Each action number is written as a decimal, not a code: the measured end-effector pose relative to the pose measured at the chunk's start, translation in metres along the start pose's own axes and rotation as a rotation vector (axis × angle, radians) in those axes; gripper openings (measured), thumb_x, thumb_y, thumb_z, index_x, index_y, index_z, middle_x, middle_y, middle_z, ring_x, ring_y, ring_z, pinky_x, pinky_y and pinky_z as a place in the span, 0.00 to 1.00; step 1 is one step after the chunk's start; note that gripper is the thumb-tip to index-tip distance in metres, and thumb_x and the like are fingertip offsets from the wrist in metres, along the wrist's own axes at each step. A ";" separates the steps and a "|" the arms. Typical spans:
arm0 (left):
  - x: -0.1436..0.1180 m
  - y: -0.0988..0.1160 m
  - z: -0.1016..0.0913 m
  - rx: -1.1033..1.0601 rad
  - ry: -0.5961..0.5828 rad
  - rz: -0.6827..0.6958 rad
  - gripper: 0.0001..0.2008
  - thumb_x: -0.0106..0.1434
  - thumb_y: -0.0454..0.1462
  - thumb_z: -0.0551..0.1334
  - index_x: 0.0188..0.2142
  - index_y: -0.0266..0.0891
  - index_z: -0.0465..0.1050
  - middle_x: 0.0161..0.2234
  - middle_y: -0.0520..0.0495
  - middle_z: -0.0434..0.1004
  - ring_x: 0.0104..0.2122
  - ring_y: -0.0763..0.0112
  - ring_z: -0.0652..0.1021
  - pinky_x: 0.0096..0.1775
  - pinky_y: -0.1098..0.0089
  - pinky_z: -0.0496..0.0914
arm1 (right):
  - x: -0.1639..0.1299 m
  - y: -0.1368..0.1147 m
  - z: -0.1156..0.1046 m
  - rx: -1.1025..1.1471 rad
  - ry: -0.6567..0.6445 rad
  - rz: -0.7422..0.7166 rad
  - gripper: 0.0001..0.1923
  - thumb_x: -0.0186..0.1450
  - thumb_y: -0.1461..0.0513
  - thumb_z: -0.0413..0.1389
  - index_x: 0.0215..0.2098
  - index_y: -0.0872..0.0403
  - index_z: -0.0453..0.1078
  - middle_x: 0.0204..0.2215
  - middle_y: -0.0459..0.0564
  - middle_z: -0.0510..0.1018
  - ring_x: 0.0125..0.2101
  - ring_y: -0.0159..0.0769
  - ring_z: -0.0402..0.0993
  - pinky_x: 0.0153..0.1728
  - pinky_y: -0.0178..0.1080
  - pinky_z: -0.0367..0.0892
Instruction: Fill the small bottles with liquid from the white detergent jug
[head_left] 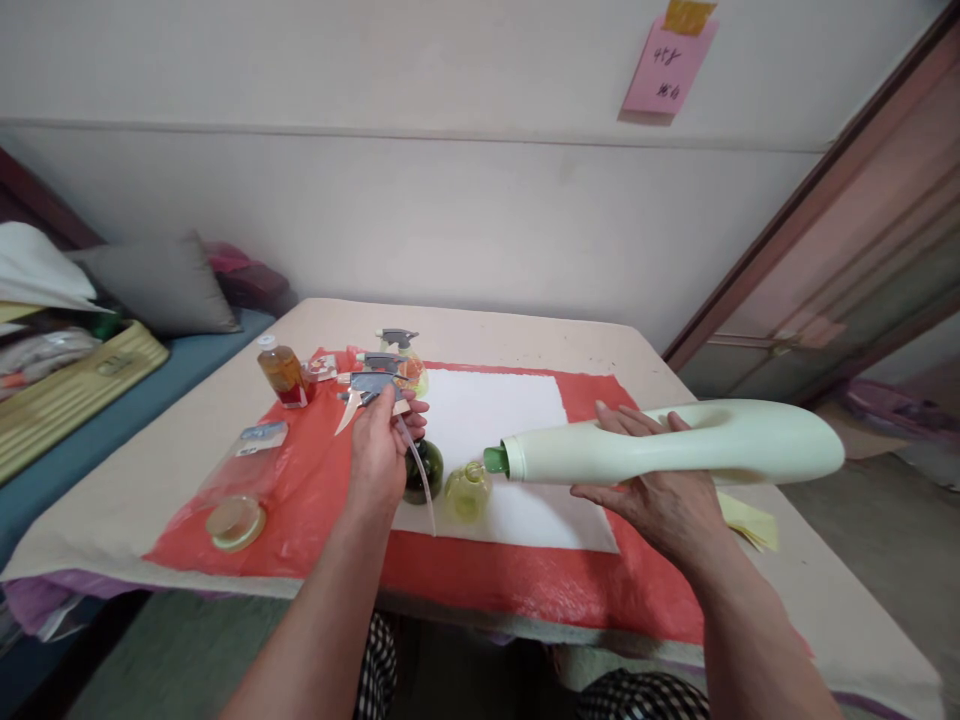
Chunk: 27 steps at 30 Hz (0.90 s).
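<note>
- The left hand [384,440] pinches a grey plastic trigger spray head [371,384], its clear tube [418,472] hanging before the dark green round bottle [427,474].
- Well apart from it, the right hand [664,495] grips a big pale green plastic bottle [757,440], tipped level; its far end overhangs the red plastic sheet [487,590].
- Its green spout [496,460] is at the mouth of the small yellow-green round bottle [468,496]; contact is unclear.
- That small bottle stands inside the front edge of the white rectangular sheet [540,520].
- Beige tabletop [540,335] stretches behind.
</note>
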<state>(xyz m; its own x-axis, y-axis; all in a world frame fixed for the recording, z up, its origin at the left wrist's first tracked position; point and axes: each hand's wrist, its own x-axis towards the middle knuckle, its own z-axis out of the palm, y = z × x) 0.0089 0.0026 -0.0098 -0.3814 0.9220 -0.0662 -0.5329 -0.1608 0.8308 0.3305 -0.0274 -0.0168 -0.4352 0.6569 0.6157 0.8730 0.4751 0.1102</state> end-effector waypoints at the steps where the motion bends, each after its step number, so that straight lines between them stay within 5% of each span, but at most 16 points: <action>1: 0.000 0.000 0.000 0.001 -0.002 0.003 0.15 0.65 0.47 0.66 0.35 0.36 0.77 0.29 0.45 0.81 0.24 0.74 0.76 0.29 0.72 0.69 | 0.000 0.000 0.000 0.003 0.000 0.000 0.46 0.69 0.36 0.47 0.74 0.53 0.48 0.57 0.63 0.78 0.57 0.61 0.74 0.62 0.66 0.58; 19: 0.001 -0.001 -0.001 0.005 0.004 0.010 0.17 0.63 0.48 0.67 0.35 0.35 0.77 0.29 0.44 0.81 0.24 0.74 0.76 0.28 0.72 0.70 | -0.003 0.003 0.006 0.091 -0.022 0.090 0.47 0.65 0.32 0.48 0.71 0.52 0.57 0.58 0.65 0.77 0.58 0.60 0.74 0.64 0.65 0.56; 24: 0.002 0.001 0.001 0.009 0.020 -0.005 0.15 0.64 0.47 0.65 0.35 0.35 0.77 0.29 0.44 0.80 0.23 0.75 0.76 0.27 0.74 0.70 | -0.005 0.005 0.012 0.281 -0.047 0.274 0.50 0.59 0.29 0.53 0.68 0.50 0.64 0.57 0.63 0.79 0.58 0.62 0.73 0.65 0.67 0.54; 27: 0.003 0.002 0.000 0.002 0.033 -0.014 0.15 0.64 0.47 0.66 0.34 0.36 0.77 0.28 0.45 0.80 0.23 0.75 0.76 0.26 0.74 0.69 | -0.002 0.003 0.016 0.504 -0.106 0.478 0.52 0.55 0.28 0.57 0.67 0.50 0.66 0.53 0.60 0.82 0.50 0.59 0.78 0.60 0.61 0.64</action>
<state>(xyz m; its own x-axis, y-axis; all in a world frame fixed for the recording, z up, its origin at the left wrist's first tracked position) 0.0069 0.0050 -0.0077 -0.3991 0.9119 -0.0958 -0.5366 -0.1476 0.8308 0.3303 -0.0181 -0.0300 -0.0710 0.9028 0.4241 0.7768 0.3168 -0.5443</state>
